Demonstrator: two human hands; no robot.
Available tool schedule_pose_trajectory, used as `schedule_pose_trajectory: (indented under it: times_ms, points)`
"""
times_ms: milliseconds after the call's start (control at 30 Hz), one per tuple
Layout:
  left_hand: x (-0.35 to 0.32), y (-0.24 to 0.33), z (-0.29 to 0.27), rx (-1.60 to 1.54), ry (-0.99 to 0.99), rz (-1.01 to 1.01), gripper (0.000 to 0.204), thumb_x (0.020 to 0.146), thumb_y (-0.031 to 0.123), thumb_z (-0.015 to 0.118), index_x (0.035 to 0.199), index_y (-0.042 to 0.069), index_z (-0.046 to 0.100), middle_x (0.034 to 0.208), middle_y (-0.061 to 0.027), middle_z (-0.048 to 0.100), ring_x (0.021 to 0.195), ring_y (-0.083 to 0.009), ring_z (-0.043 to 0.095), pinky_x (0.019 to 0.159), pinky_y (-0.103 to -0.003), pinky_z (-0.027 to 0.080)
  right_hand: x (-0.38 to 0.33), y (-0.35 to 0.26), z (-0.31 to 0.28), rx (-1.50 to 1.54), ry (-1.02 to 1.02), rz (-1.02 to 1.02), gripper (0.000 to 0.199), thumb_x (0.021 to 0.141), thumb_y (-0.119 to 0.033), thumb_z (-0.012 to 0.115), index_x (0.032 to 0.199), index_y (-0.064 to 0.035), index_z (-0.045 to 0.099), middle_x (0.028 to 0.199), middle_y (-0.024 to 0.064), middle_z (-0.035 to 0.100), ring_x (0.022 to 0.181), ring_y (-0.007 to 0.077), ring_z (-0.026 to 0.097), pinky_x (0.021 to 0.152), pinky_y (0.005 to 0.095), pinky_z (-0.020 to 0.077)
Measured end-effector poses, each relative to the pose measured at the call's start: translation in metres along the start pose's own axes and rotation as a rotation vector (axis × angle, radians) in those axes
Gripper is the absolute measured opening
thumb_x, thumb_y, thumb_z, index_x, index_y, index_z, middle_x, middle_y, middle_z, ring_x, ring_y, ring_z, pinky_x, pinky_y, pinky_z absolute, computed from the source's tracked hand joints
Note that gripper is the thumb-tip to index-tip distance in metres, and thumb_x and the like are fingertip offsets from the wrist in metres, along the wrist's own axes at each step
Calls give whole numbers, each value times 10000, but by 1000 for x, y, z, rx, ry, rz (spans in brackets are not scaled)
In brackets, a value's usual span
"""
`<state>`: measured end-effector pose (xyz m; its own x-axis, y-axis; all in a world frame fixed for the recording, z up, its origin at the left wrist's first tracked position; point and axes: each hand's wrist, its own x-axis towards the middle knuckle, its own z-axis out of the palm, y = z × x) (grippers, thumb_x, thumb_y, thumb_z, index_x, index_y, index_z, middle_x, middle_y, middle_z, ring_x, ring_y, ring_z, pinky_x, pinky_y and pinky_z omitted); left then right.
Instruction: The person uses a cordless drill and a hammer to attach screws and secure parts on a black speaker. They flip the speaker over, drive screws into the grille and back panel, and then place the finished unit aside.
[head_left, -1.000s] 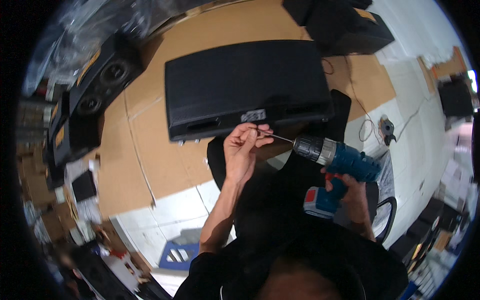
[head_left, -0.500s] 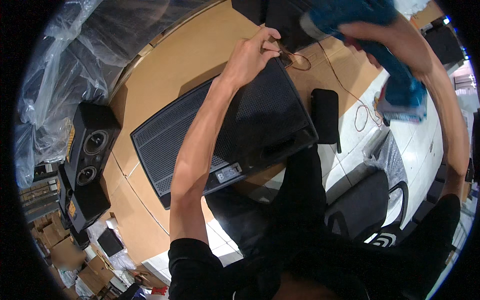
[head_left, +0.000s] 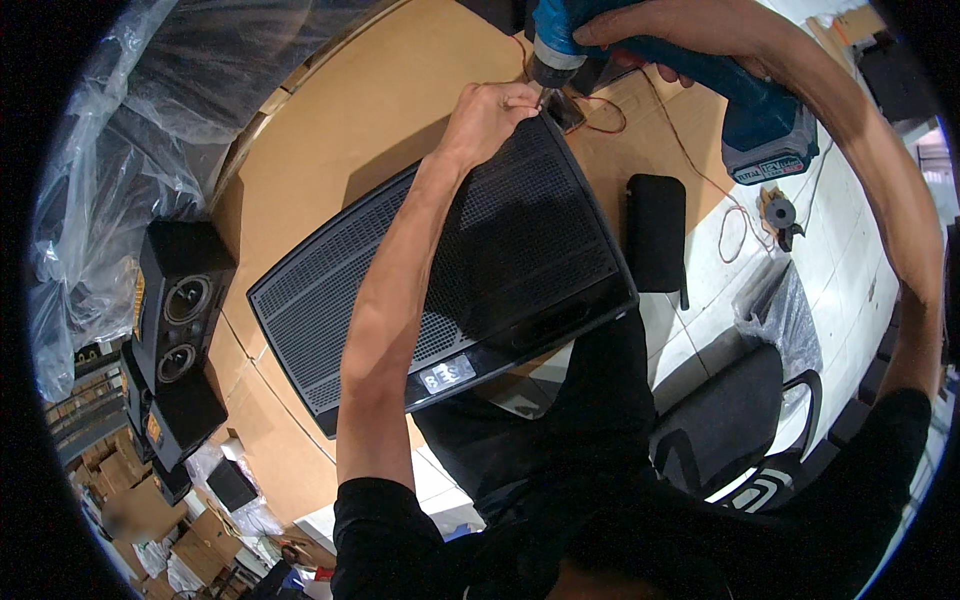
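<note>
A black loudspeaker (head_left: 540, 225) with a perforated grille lies face up on brown cardboard, its near edge against my legs. My left hand (head_left: 480, 122) is at its far corner, thumb and fingers pinched together. Whatever they may hold is too small to make out. My right hand (head_left: 672, 28) grips a blue cordless drill (head_left: 748, 105) held sideways over the far end. The drill's chuck points down at that corner, and its bit meets the spot right beside my left fingertips.
A black oblong case (head_left: 656, 232) lies right of the loudspeaker, near a thin reddish cable (head_left: 690, 170). Two-cone speakers (head_left: 190, 300) stand at left beside clear plastic sheeting (head_left: 120, 190). A black chair (head_left: 730, 415) and bubble wrap (head_left: 785, 320) are at lower right.
The drill has swung left and down, bringing its bit to the loudspeaker's far corner beside my left fingers. My left hand has shifted slightly left and closed more tightly.
</note>
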<state>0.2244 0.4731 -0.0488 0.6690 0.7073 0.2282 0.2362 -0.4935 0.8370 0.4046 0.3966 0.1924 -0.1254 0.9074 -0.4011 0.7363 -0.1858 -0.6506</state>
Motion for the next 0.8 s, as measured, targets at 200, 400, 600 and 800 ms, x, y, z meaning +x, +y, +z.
schedule_pose_trajectory:
  times_ms: [200,400,600,800]
  points:
    - [-3,-3,0,-3,16,-15,122,818,54,699,912,-23,709,952,-95,717,844,-180,670,800,-300,531,-7,-18,11,-32,59,37,178,861,-192,679,958,-46,652,822,38,646,723,124,587,627,279,483]
    - [-6,-11,6,20,65,39,123,819,75,698,903,-12,719,955,-116,718,867,-220,682,808,-316,532,-6,-23,12,-102,7,106,208,838,-231,697,890,-31,668,772,37,647,639,122,586,565,278,474]
    - [-11,-7,5,25,21,-16,166,828,57,672,970,-24,704,984,-159,705,923,-270,681,844,-331,524,9,0,18,-123,57,7,255,808,-277,722,806,-28,663,708,34,631,597,113,581,524,275,463]
    - [-10,-16,11,-17,56,18,149,831,111,691,923,-2,724,966,-103,723,852,-210,691,809,-317,533,-8,-20,15,-129,-12,76,273,806,-289,732,802,-27,653,700,32,626,578,107,567,518,270,458]
